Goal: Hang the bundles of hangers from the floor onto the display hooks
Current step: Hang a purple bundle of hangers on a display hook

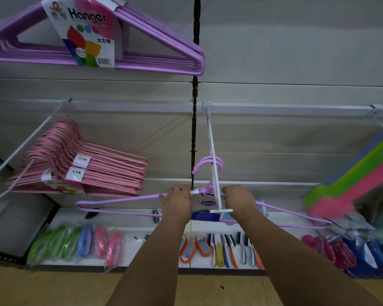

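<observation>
While both arms reach up toward the display wall, we see the left hand (177, 203) with its fingers (171, 191) curled over the left shoulder of the lilac hanger bundle (119, 200), close to the neck. The right hand (239, 200) grips the bundle's right shoulder just beside the white display hook (215, 164). The bundle's hooked tops (207, 162) loop over that hook. Pink hangers (86, 173) hang on a hook to the left, a labelled purple pack (93, 36) higher up. Brushes (230, 250) lie along the shelf (133, 219) below.
</observation>
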`<action>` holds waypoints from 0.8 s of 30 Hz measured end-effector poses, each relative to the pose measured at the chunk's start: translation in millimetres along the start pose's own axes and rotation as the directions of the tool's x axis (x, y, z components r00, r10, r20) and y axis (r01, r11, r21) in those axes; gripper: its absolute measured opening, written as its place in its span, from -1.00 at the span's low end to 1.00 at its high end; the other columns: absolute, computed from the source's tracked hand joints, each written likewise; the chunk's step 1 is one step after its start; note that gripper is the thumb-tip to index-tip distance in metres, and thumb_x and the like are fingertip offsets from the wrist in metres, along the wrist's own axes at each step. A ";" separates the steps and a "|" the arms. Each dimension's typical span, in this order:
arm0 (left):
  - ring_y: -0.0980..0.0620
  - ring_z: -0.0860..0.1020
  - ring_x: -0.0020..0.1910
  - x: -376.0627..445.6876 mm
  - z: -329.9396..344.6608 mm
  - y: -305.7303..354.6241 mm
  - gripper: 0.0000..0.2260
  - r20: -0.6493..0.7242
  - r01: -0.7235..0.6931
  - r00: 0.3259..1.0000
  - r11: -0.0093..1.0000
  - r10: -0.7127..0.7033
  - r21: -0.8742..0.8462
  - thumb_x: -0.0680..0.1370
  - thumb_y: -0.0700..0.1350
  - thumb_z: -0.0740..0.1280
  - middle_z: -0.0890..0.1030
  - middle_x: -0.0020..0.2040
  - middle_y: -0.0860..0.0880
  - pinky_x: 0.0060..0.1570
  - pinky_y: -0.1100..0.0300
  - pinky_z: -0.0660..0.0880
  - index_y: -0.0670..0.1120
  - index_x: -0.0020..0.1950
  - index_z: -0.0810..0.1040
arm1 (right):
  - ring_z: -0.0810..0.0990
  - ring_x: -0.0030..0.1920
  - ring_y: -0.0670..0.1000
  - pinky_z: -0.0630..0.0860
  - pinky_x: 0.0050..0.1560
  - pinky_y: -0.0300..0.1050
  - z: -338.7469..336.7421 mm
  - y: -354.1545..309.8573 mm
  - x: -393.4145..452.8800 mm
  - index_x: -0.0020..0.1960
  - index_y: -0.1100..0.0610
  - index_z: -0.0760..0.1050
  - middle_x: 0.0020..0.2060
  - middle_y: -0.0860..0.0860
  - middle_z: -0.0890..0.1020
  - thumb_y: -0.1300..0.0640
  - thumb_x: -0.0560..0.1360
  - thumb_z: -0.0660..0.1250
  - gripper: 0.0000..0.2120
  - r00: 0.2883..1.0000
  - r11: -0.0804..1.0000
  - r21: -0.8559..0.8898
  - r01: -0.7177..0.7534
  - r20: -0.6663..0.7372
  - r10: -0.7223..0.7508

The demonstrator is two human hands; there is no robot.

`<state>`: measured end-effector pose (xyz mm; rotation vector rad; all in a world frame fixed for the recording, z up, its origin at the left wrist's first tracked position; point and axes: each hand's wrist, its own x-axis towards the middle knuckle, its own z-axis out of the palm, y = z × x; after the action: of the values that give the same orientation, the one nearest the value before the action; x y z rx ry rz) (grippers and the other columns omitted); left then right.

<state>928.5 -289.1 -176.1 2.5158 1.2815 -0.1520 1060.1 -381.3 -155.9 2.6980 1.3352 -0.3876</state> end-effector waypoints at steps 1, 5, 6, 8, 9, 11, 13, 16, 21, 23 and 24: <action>-0.11 0.37 0.28 1.8 1.0 0.0 -0.72 -0.009 0.002 1.000 1.000 -0.002 -0.005 0.65 -0.12 0.08 0.42 0.23 -0.12 0.34 -0.18 0.27 -0.04 0.36 0.35 | 0.59 0.12 0.11 0.51 0.09 -0.05 0.1 -0.1 1.9 0.21 0.15 0.48 0.11 0.10 0.60 0.32 0.57 0.16 -0.73 1.000 1.000 0.002 0.000 0.002 0.000; -0.10 0.36 0.28 7.1 5.3 1.4 -0.71 -0.030 0.008 1.000 0.999 -0.010 -0.046 0.65 -0.12 0.08 0.41 0.24 -0.11 0.31 -0.13 0.30 -0.04 0.36 0.35 | 0.58 0.12 0.12 0.51 0.09 -0.04 1.6 1.6 5.0 0.22 0.16 0.45 0.12 0.10 0.59 0.32 0.55 0.19 -0.73 1.000 1.000 -0.006 -0.001 0.007 0.001; -0.10 0.35 0.29 7.7 6.2 2.0 -0.70 -0.029 0.010 1.000 0.998 -0.012 -0.055 0.64 -0.13 0.08 0.41 0.24 -0.11 0.31 -0.12 0.30 -0.03 0.37 0.34 | 0.58 0.11 0.12 0.51 0.08 -0.04 3.1 2.3 4.6 0.22 0.16 0.44 0.11 0.11 0.59 0.33 0.54 0.20 -0.73 1.000 1.000 -0.010 0.008 0.001 -0.008; -0.11 0.32 0.31 7.3 7.3 3.4 -0.67 -0.028 0.021 0.999 0.997 -0.023 -0.070 0.64 -0.14 0.09 0.39 0.27 -0.12 0.30 -0.12 0.32 -0.02 0.40 0.33 | 0.59 0.10 0.12 0.51 0.06 -0.05 5.8 4.6 2.4 0.22 0.17 0.42 0.10 0.11 0.59 0.33 0.53 0.21 -0.72 1.000 1.000 -0.006 0.022 -0.019 -0.022; -0.12 0.31 0.33 6.6 7.3 3.9 -0.66 -0.029 0.030 0.999 0.997 -0.033 -0.076 0.63 -0.16 0.09 0.38 0.28 -0.12 0.29 -0.12 0.32 -0.01 0.41 0.32 | 0.59 0.09 0.12 0.51 0.04 -0.06 6.6 5.7 1.1 0.23 0.17 0.41 0.10 0.11 0.59 0.34 0.53 0.20 -0.71 0.999 1.000 0.003 0.024 -0.033 -0.024; -0.13 0.28 0.35 4.6 7.5 5.5 -0.64 -0.035 0.052 0.998 0.995 -0.055 -0.090 0.62 -0.18 0.09 0.36 0.32 -0.12 0.29 -0.11 0.33 0.00 0.43 0.30 | 0.59 0.07 0.11 0.50 0.00 -0.07 6.1 8.5 -1.5 0.23 0.16 0.40 0.09 0.11 0.59 0.33 0.54 0.18 -0.72 0.997 0.999 0.037 0.020 -0.069 -0.017; -0.12 0.29 0.35 0.5 6.9 7.8 -0.66 -0.052 0.058 0.997 0.994 -0.063 -0.097 0.64 -0.13 0.07 0.37 0.33 -0.10 0.27 -0.09 0.34 0.00 0.43 0.28 | 0.59 0.05 0.12 0.49 -0.03 -0.08 4.4 10.6 -5.3 0.22 0.16 0.41 0.08 0.10 0.59 0.32 0.55 0.16 -0.74 0.994 0.997 0.078 0.015 -0.107 -0.006; -0.11 0.31 0.34 -8.4 5.6 11.9 -0.64 -0.083 0.050 0.995 0.992 -0.059 -0.112 0.65 -0.11 0.06 0.38 0.34 -0.09 0.27 -0.06 0.32 -0.01 0.46 0.25 | 0.58 0.08 0.13 0.48 -0.02 -0.10 -0.1 15.3 -14.2 0.26 0.15 0.42 0.12 0.10 0.59 0.26 0.59 0.15 -0.74 0.987 0.991 0.135 0.016 -0.158 0.006; -0.11 0.28 0.40 -33.5 -5.8 20.7 -0.58 -0.089 0.040 0.995 0.987 -0.054 -0.153 0.63 -0.17 0.08 0.33 0.43 -0.08 0.31 -0.03 0.33 -0.02 0.50 0.21 | 0.54 0.15 0.14 0.45 0.05 -0.07 -7.0 30.4 -37.7 0.35 0.14 0.36 0.19 0.10 0.56 0.13 0.65 0.06 -0.69 0.975 0.981 0.187 0.051 -0.222 -0.008; -0.10 0.28 0.40 -46.1 -9.9 21.7 -0.57 -0.103 0.028 0.994 0.989 -0.043 -0.149 0.63 -0.18 0.09 0.33 0.44 -0.07 0.31 0.01 0.33 -0.04 0.50 0.21 | 0.55 0.13 0.14 0.46 0.05 -0.07 -11.6 36.9 -49.2 0.34 0.13 0.36 0.18 0.10 0.56 0.08 0.66 0.02 -0.68 0.973 0.979 0.200 0.045 -0.231 0.002; -0.08 0.30 0.38 -52.2 -10.1 21.5 -0.59 -0.111 0.015 0.993 0.989 -0.032 -0.147 0.63 -0.16 0.10 0.34 0.43 -0.06 0.31 0.03 0.33 -0.04 0.50 0.22 | 0.56 0.13 0.14 0.47 0.05 -0.07 -12.9 40.1 -55.1 0.33 0.14 0.37 0.17 0.10 0.56 0.05 0.67 0.00 -0.68 0.974 0.978 0.208 0.033 -0.226 0.016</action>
<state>914.3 -337.8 -149.5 2.4158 1.3151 0.0782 1062.2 -445.3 -129.2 2.9893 1.4373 -0.2383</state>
